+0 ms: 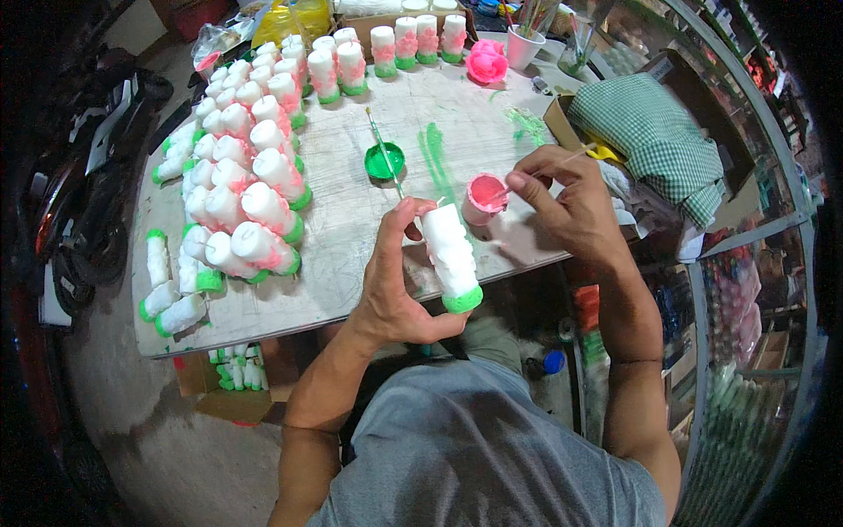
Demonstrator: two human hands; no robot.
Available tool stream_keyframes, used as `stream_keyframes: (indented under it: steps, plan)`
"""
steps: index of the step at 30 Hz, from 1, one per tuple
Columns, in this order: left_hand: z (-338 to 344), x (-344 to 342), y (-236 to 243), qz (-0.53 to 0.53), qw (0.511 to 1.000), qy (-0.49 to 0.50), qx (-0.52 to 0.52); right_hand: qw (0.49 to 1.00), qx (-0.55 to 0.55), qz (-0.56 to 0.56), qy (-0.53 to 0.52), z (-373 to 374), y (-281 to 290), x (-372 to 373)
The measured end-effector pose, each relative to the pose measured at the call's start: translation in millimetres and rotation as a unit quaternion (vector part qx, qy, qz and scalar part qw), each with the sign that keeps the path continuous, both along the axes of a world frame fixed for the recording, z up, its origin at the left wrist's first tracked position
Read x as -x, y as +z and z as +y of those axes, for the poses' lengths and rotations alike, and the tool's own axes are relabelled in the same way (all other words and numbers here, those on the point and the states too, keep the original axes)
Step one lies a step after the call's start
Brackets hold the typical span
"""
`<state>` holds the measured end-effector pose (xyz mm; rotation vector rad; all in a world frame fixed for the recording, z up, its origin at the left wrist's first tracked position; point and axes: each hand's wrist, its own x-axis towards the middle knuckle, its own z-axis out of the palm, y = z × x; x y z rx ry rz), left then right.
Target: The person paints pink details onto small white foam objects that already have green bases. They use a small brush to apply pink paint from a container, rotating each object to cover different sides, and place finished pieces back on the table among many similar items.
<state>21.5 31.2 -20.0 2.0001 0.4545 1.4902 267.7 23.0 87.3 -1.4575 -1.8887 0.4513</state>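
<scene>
Head view, left hand (391,285): fingers pinch the white pillar candle (450,250) end to end, thumb at its green base; apparently keeps its side exposed.
Right hand (569,200): fingers pinch a thin paintbrush (575,156), tip at the pink paint cup (479,212).
Cup position: near bench (338,237) edge, presumably for short reach.
Green paint dish (386,178): beyond candle; second brush (378,133) lies across.
Pink-and-green candles (269,206): grouped left, likely preserving working space.
Obstruction: checked cloth (654,132) and cardboard box (562,123) crowd right side.
</scene>
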Motion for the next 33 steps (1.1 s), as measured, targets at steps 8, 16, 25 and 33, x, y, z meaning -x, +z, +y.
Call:
stream_keyframes:
  steps: [8,16,25,33]
  plan:
    - [1.9,-0.5,-2.2,0.032,0.999,-0.011,-0.002,0.996,-0.022,0.086,0.000,-14.4,-5.1,-26.2]
    - [2.6,0.0,-1.9,0.036,0.999,-0.019,0.001,0.994,-0.057,0.094,0.003,-22.3,-1.2,-44.9]
    - [1.3,-0.1,-3.5,0.038,0.999,-0.033,0.020,0.952,-0.024,0.273,-0.136,-8.3,-34.1,-31.4]
    - [1.2,-1.3,-6.8,0.024,0.998,-0.052,0.032,0.850,-0.060,0.515,-0.087,-38.8,-38.0,-32.1]
